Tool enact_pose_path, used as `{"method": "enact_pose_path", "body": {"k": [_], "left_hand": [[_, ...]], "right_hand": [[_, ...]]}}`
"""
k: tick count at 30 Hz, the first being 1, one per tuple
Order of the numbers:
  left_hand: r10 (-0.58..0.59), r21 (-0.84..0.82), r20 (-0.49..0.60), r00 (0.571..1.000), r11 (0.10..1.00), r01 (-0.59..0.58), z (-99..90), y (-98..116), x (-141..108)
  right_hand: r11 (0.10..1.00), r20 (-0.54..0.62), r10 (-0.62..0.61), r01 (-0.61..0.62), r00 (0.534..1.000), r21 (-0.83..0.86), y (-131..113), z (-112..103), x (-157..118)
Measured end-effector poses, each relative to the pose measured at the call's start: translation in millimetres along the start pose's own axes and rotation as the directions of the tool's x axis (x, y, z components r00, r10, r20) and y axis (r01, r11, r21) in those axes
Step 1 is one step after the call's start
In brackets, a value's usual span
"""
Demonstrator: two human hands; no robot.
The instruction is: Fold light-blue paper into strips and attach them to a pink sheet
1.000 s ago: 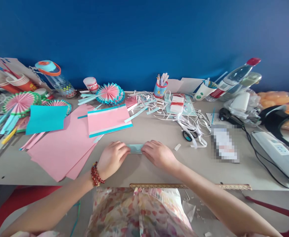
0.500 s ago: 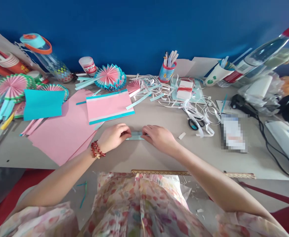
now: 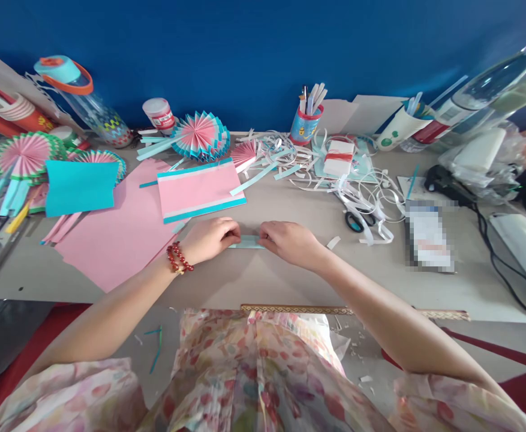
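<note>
A narrow pale blue paper strip (image 3: 249, 242) lies on the table in front of me, its two ends under my fingers. My left hand (image 3: 213, 238), with a red bead bracelet at the wrist, pinches the strip's left end. At the opposite end my right hand (image 3: 287, 242) has closed its fingers on the strip; the fingertips are partly hidden. Just beyond them rests a pink sheet with white and teal borders (image 3: 200, 191). Large pink sheets (image 3: 114, 234) spread to the left, partly beneath a teal sheet (image 3: 80, 188).
Pleated paper rosettes (image 3: 201, 137) lie at the back and left. White ribbons and scraps (image 3: 280, 153) are piled behind, near scissors (image 3: 355, 221). A pen cup (image 3: 306, 126), a paper cup (image 3: 400, 133), bottles, a phone (image 3: 429, 237) and a power strip (image 3: 521, 255) stand or lie around.
The view has shifted slightly. Both hands stay closed on the ends of the paper strip, with almost no movement.
</note>
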State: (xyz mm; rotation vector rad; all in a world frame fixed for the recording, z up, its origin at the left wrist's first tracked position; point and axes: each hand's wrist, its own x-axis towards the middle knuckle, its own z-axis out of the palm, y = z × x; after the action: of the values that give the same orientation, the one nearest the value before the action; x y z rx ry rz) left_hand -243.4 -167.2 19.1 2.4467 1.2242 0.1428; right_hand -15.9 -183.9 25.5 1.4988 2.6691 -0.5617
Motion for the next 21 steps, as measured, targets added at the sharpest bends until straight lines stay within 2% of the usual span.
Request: {"method": "enact_pose_path", "body": {"k": [5,8,15,21], "left_hand": [[0.061,0.001,0.039,0.997,0.998,-0.061,-0.3,-8,3],[0.057,-0.028,0.063,0.996,0.998,-0.056,-3.1,-11,2],[0.019,-0.051,0.009,1.0,0.999,-0.018,-2.8,-9,-1],[0.032,-0.03,0.035,0.999,0.999,-0.031,0.0,-14,3]], "right_hand": [[1.0,0.011,0.007,-0.007,1.0,0.005,-1,0,-1],[1.0,0.007,0.003,-0.003,1.0,0.011,0,1,-2],[1.0,-0.03,-0.008,0.008,1.0,-0.008,1,5,-4],[1.0,0.006,0.027,-0.027,1.0,-0.009,-3,-2,-1]]}}
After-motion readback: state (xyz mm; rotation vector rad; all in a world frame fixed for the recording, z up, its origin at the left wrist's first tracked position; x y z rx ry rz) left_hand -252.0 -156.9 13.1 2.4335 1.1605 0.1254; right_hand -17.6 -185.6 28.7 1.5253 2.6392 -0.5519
